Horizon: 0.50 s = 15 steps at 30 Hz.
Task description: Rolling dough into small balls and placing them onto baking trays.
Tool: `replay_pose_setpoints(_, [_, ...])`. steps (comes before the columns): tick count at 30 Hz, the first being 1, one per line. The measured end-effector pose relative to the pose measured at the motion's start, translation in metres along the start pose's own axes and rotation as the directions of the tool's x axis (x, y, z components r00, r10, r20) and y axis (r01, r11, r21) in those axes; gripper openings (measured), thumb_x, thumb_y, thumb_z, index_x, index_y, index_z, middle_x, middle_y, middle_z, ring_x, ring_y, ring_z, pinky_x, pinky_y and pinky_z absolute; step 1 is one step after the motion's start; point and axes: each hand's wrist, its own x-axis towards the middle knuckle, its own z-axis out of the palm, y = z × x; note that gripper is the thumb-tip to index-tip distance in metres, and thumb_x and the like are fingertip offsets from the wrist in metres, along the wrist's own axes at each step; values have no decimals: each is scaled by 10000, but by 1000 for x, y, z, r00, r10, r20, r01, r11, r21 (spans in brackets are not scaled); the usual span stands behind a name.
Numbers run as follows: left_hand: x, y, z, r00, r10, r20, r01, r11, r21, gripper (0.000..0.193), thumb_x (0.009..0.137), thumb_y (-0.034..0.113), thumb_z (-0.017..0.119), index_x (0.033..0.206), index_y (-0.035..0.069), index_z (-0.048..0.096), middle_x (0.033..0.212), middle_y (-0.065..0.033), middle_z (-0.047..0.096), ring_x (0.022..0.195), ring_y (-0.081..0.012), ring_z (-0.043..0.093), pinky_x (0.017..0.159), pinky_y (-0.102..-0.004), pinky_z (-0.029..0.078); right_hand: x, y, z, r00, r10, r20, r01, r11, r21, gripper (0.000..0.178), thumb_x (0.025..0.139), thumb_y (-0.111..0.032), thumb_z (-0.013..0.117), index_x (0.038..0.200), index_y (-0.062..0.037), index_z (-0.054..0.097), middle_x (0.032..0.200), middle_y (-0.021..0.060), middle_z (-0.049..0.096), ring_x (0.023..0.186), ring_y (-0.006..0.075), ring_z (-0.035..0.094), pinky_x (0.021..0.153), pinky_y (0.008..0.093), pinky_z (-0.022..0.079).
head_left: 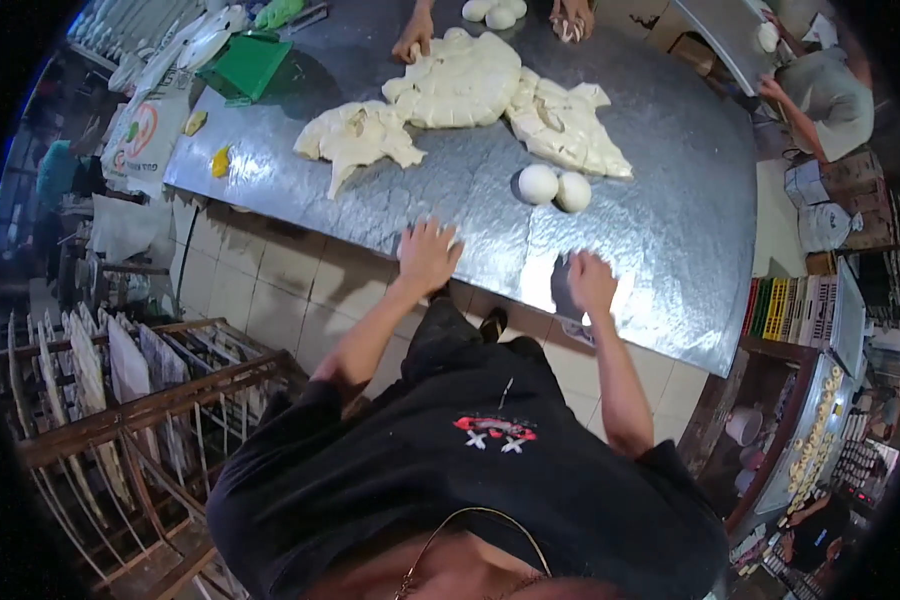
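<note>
My left hand point(428, 258) lies at the near edge of the metal table point(660, 230), its fingers stretched out a little apart. To the right, my right hand point(592, 283) rests on the tabletop with curled fingers; its palm side is hidden, so I cannot see what it may hold. Two round dough balls point(538, 185) sit touching each other just beyond it. Farther away lie three flat, scored slabs of pale dough: one at the left point(355, 140), a big one in the middle point(460, 80) and one at the right point(570, 125).
Across the table, another person's hand point(413, 40) touches the middle slab, near more dough balls point(495, 12). A green dustpan-like scoop point(245, 68) and a yellow piece point(220, 162) lie at left. A wooden rack point(150, 400) stands lower left; stacked crates point(790, 308) stand right.
</note>
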Motion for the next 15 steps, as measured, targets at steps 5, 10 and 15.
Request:
replay_pose_setpoints(5, [39, 12, -12, 972, -35, 232, 74, 985, -158, 439, 939, 489, 518, 1143, 116, 627, 1155, -195, 583, 1029, -380, 580, 839, -538, 437, 15, -24, -14, 982, 134, 132, -149, 983, 111, 391, 1008, -411, 387, 1014, -72, 582, 914, 235, 671, 859, 471, 635, 777, 566, 477])
replay_pose_setpoints(10, [86, -28, -22, 998, -14, -65, 0, 978, -207, 414, 934, 470, 548, 1020, 85, 673, 1060, -158, 640, 971, -357, 605, 794, -516, 466, 64, 22, -7, 918, 222, -328, -109, 938, 330, 410, 994, -380, 464, 926, -22, 651, 961, 194, 671, 893, 384, 638, 791, 483, 491])
replay_pose_setpoints(15, [13, 10, 36, 760, -491, -425, 141, 764, -630, 188, 863, 188, 664, 965, 36, 707, 944, -150, 668, 901, -350, 632, 807, -431, 487, -8, -16, 47, 693, 495, -523, -51, 758, 650, 303, 915, -278, 629, 931, 18, 693, 856, 144, 677, 793, 282, 637, 791, 355, 493])
